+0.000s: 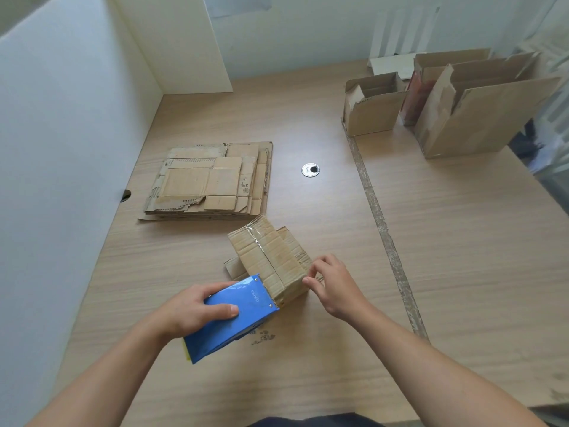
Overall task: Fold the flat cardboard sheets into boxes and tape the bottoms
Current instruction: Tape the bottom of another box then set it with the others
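A small cardboard box (271, 257) lies bottom-up on the wooden table (431, 272), with a strip of clear tape along its middle seam. My left hand (197, 306) grips a blue tape dispenser (231, 315) whose front edge presses against the box's near end. My right hand (332, 285) touches the box's right near corner with its fingertips. A stack of flat cardboard sheets (209, 183) lies further back on the left.
Several folded open boxes (462, 103) stand at the back right. A round cable grommet (311, 170) sits mid-table. A worn tape line (385, 235) runs down the table on the right. White partition walls (61, 149) close off the left and back.
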`<state>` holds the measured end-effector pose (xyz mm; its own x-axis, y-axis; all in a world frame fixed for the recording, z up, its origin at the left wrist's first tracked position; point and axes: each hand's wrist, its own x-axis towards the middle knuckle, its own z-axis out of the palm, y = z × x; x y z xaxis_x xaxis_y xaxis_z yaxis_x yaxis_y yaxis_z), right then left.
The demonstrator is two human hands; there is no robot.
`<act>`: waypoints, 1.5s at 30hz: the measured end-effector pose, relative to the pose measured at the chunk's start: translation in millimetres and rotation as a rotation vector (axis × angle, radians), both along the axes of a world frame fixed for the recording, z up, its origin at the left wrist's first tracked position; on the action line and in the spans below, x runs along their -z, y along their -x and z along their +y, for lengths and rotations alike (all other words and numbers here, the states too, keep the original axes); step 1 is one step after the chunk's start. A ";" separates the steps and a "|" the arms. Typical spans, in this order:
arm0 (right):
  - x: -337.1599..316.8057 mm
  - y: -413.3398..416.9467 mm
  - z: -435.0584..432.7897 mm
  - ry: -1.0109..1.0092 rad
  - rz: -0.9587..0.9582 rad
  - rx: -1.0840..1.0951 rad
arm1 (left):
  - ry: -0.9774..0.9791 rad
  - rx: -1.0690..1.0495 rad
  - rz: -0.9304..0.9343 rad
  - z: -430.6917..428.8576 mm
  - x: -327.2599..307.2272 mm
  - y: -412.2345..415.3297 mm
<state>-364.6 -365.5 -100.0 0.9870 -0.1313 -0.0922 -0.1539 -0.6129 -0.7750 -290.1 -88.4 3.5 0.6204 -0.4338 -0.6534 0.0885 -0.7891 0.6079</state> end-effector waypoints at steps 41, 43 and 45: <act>14.6 -36.4 3.1 0.625 -0.355 -0.585 | 0.116 0.063 0.031 47.0 -9.4 -10.8; 13.5 -36.2 5.7 0.623 -0.345 -0.589 | 0.117 0.067 0.044 50.9 -10.0 -12.4; 12.4 -35.8 6.6 0.618 -0.340 -0.587 | 0.115 0.071 0.054 51.7 -9.1 -13.4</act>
<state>-328.7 -358.8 -112.4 0.8717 0.4709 0.1354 0.4900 -0.8409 -0.2298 -276.7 -36.8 12.6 0.5510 -0.5492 -0.6283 0.0695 -0.7202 0.6903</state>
